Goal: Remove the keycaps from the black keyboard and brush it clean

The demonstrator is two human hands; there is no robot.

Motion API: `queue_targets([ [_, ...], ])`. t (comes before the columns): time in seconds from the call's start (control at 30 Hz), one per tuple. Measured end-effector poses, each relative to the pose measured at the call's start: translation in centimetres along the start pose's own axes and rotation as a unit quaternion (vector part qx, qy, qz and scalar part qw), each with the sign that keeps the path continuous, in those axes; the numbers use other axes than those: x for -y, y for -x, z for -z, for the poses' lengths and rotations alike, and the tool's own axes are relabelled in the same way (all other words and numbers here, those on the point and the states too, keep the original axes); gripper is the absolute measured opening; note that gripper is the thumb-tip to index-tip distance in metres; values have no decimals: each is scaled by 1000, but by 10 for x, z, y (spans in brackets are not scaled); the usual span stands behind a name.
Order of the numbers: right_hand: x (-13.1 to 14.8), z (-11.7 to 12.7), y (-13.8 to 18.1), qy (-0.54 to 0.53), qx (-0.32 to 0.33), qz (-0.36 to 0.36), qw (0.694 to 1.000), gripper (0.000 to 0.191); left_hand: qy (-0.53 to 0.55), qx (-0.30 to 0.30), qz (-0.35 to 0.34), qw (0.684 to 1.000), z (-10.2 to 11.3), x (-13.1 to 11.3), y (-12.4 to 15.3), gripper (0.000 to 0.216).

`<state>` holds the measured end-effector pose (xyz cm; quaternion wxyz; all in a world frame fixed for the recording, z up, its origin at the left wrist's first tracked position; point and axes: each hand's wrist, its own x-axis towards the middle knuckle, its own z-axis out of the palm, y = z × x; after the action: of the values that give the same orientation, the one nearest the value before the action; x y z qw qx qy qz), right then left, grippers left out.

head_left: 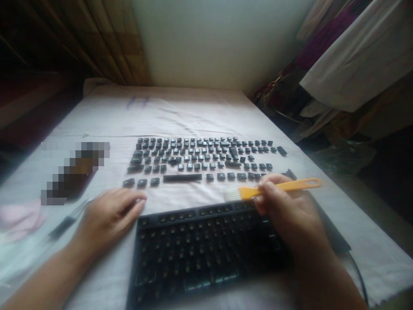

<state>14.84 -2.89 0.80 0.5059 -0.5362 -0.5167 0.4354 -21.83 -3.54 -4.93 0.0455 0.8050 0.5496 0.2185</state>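
Observation:
My right hand (280, 204) grips the handle of a yellow brush (284, 186), with its white bristles pointing left above the keyboard's far edge. Below it lies a black keyboard (200, 249) with its keycaps off, so the bare key sockets show. My right hand and forearm cover part of its right side. My left hand (112, 211) rests on the cloth by the keyboard's far left corner, thumb a little apart from the fingers, with nothing in it. Beyond the keyboard, loose black keycaps (190, 157) are laid out in rows, with a long spacebar (182, 178) in the nearest row.
A white cloth (193, 112) covers the table. On the left are a pixelated dark object (75, 172), a thin dark-ended tool (64, 226) and a pink cloth (22, 217). A cable (358, 271) runs off the keyboard's right side. Clothes (358, 60) hang at the right.

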Motion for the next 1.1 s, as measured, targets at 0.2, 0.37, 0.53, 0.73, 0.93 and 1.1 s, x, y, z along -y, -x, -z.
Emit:
queue_targets([
  [0.2,4,0,4,43,89,9,995,25,8,-4,6,1000,0,0,0,18],
  [0.37,5,5,4,48,132,0,990,21,1,-5,0,1000,0,1,1,18],
  [0.53,9,8,2,53,187,-30,980,24,-18,-9,-16,1000,0,3,1,18],
  [0.73,6,8,-1,70,234,-70,967,36,-27,-1,-7,1000,0,1,0,19],
  [0.93,3,3,-1,54,243,-94,964,39,-23,-5,0,1000,0,1,-1,22],
  [1.1,6,4,0,43,220,-71,972,39,-19,-4,5,1000,-1,1,-1,23],
])
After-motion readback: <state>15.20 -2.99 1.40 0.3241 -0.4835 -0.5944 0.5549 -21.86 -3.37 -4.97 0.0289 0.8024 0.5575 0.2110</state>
